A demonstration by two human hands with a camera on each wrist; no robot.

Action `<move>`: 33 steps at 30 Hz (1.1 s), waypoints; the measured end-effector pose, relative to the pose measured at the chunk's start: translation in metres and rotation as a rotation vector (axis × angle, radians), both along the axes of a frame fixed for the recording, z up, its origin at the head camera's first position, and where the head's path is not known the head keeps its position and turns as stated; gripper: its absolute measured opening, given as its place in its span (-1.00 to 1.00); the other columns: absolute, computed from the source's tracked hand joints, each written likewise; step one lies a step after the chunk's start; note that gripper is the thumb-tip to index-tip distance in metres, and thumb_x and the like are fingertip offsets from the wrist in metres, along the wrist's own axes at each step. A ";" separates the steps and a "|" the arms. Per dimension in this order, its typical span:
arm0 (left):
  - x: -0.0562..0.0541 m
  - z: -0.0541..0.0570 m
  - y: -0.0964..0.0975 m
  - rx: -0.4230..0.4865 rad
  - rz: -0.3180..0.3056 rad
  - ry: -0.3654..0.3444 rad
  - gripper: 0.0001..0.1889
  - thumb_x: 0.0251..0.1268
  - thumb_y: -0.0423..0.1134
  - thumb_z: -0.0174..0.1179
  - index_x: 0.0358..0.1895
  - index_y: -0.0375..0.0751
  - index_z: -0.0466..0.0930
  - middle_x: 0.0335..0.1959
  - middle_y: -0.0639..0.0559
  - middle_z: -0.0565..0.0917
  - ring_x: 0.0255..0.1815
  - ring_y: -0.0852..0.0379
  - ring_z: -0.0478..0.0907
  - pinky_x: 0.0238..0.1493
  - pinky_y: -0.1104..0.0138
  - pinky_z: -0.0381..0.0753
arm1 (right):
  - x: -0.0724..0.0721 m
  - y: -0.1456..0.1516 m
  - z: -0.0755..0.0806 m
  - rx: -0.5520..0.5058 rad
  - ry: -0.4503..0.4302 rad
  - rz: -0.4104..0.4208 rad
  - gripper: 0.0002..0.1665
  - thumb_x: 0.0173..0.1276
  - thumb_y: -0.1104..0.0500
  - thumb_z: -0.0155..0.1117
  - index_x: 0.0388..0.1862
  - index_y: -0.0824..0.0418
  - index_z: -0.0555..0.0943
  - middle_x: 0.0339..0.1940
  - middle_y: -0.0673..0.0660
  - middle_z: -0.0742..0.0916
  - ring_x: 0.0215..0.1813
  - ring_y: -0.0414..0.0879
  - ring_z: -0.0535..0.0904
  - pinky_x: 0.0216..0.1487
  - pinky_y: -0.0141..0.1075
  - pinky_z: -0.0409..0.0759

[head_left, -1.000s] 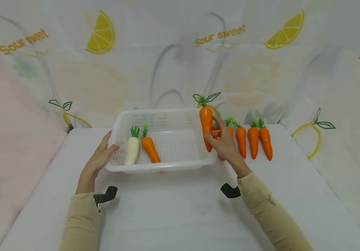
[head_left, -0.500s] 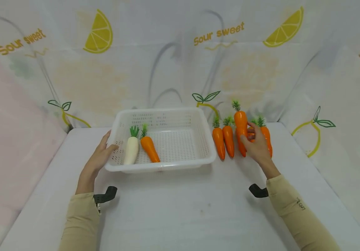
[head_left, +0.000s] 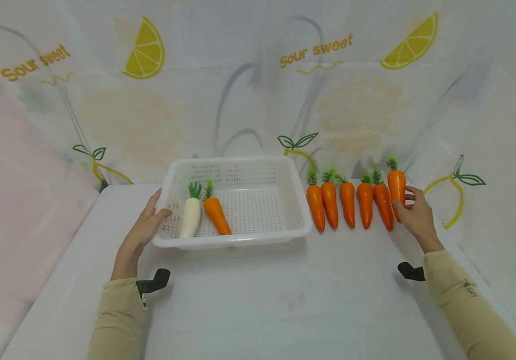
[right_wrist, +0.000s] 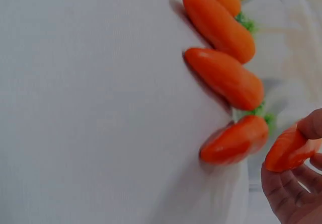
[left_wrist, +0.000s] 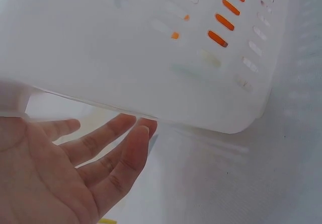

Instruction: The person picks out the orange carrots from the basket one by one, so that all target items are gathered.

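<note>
My right hand [head_left: 416, 214] pinches an orange carrot [head_left: 396, 184] with a green leafy top. That carrot is tilted, raised off the table at the right end of the row; in the right wrist view the thumb and fingers are around the carrot [right_wrist: 288, 149]. At the left end of a white perforated plastic basket [head_left: 231, 241], my left hand [head_left: 143, 225] holds the rim. Its thumb is over the edge and its fingers [left_wrist: 128, 156] touch the rim from outside. Inside the basket lie a white radish [head_left: 190, 216] and another carrot [head_left: 216, 215], side by side.
Several carrots [head_left: 348, 202] lie in a row between the basket and my right hand, tops pointing away. A white cloth covers the table [head_left: 258, 300]. Behind it hangs a cloth backdrop [head_left: 240, 100] printed with lemons. Black camera mounts [head_left: 154, 281] stick out from both wrists.
My right hand has moved right along the row, laying carrots down beside one another, and now has another carrot at the far right end. The left hand and basket have stayed put.
</note>
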State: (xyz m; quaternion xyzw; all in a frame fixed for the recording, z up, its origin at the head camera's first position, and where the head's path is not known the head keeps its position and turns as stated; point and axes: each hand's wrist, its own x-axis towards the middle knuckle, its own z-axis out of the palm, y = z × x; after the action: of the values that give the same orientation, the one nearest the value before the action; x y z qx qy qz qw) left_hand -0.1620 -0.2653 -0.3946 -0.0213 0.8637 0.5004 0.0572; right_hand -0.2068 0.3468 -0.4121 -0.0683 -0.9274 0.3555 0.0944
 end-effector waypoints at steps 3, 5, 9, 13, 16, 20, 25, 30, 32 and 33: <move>0.000 -0.001 0.000 0.003 0.003 -0.010 -0.26 0.42 -0.11 -0.23 0.52 0.16 -0.44 0.48 -0.30 0.08 0.28 -0.30 0.27 0.06 -0.01 0.33 | -0.001 0.012 -0.005 0.037 -0.028 -0.007 -0.21 0.41 -0.02 -0.07 0.45 0.37 0.03 0.22 0.52 0.41 0.06 0.32 0.45 -0.31 -0.30 0.41; 0.001 -0.001 -0.001 0.001 0.005 -0.014 -0.26 0.42 -0.11 -0.22 0.51 0.18 -0.44 0.48 -0.30 0.08 0.28 -0.29 0.26 0.05 0.01 0.33 | -0.001 0.017 -0.008 0.061 -0.042 -0.004 -0.22 0.40 0.00 -0.07 0.43 0.41 0.03 0.19 0.52 0.42 0.02 0.31 0.46 -0.31 -0.30 0.40; 0.002 -0.002 -0.001 0.003 0.007 -0.008 -0.26 0.42 -0.11 -0.22 0.52 0.17 -0.43 0.46 -0.31 0.12 0.23 -0.27 0.31 -0.02 0.12 0.35 | -0.004 0.024 -0.014 0.104 -0.063 -0.011 -0.23 0.39 0.01 -0.07 0.40 0.47 0.05 0.16 0.53 0.42 -0.01 0.31 0.45 -0.26 -0.20 0.43; 0.002 -0.003 -0.001 0.007 0.012 0.004 -0.26 0.42 -0.13 -0.21 0.52 0.16 -0.42 0.46 -0.31 0.12 0.24 -0.29 0.33 -0.03 0.14 0.37 | -0.006 0.028 -0.019 0.135 -0.071 -0.021 -0.24 0.38 0.03 -0.08 0.37 0.50 0.08 0.14 0.54 0.42 -0.01 0.33 0.43 -0.14 -0.02 0.42; 0.001 -0.004 -0.001 0.009 0.014 0.012 -0.27 0.41 -0.14 -0.20 0.52 0.17 -0.40 0.46 -0.30 0.13 0.23 -0.28 0.35 -0.07 0.18 0.39 | -0.007 0.030 -0.023 0.140 -0.067 -0.025 -0.26 0.37 0.05 -0.07 0.36 0.50 0.09 0.13 0.55 0.43 -0.03 0.34 0.43 -0.12 0.03 0.40; 0.002 -0.003 0.000 0.011 0.010 0.015 -0.27 0.42 -0.14 -0.21 0.52 0.18 -0.40 0.45 -0.31 0.14 0.19 -0.25 0.36 -0.13 0.25 0.38 | -0.007 0.029 -0.024 0.138 -0.056 -0.025 -0.29 0.36 0.07 -0.07 0.34 0.50 0.11 0.11 0.55 0.44 -0.02 0.35 0.44 -0.09 0.07 0.39; 0.002 -0.004 0.000 0.022 0.012 0.008 -0.27 0.41 -0.15 -0.21 0.52 0.16 -0.40 0.47 -0.29 0.12 0.25 -0.26 0.30 -0.01 0.13 0.36 | -0.010 0.028 -0.025 0.138 -0.071 -0.021 -0.28 0.38 0.07 -0.06 0.33 0.52 0.11 0.12 0.57 0.42 -0.02 0.36 0.43 -0.04 0.12 0.39; 0.000 -0.005 0.001 0.017 0.015 0.024 -0.27 0.41 -0.16 -0.20 0.53 0.13 -0.38 0.46 -0.28 0.13 0.25 -0.30 0.34 -0.02 0.11 0.40 | -0.012 0.025 -0.025 0.147 -0.081 -0.022 -0.29 0.39 0.05 -0.06 0.33 0.52 0.13 0.12 0.57 0.42 -0.02 0.36 0.43 -0.03 0.14 0.39; 0.000 -0.004 0.001 0.009 0.017 0.030 -0.27 0.41 -0.15 -0.20 0.53 0.14 -0.37 0.46 -0.28 0.14 0.23 -0.30 0.37 -0.06 0.16 0.42 | -0.013 0.025 -0.026 0.150 -0.075 -0.017 -0.30 0.39 0.05 -0.06 0.32 0.52 0.14 0.11 0.56 0.43 -0.03 0.36 0.44 -0.04 0.13 0.38; -0.001 -0.004 0.000 0.008 0.016 0.031 -0.27 0.41 -0.15 -0.21 0.53 0.13 -0.38 0.46 -0.29 0.14 0.23 -0.30 0.37 -0.07 0.18 0.42 | -0.014 0.025 -0.026 0.153 -0.071 -0.013 -0.31 0.39 0.05 -0.06 0.31 0.52 0.15 0.11 0.56 0.43 -0.03 0.36 0.44 -0.05 0.13 0.39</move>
State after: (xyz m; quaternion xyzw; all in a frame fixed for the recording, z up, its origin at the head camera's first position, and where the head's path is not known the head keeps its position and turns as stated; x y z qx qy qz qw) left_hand -0.1626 -0.2648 -0.3986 -0.0201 0.8623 0.5045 0.0397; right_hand -0.2205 0.3717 -0.4385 -0.0796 -0.9541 0.2803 0.0689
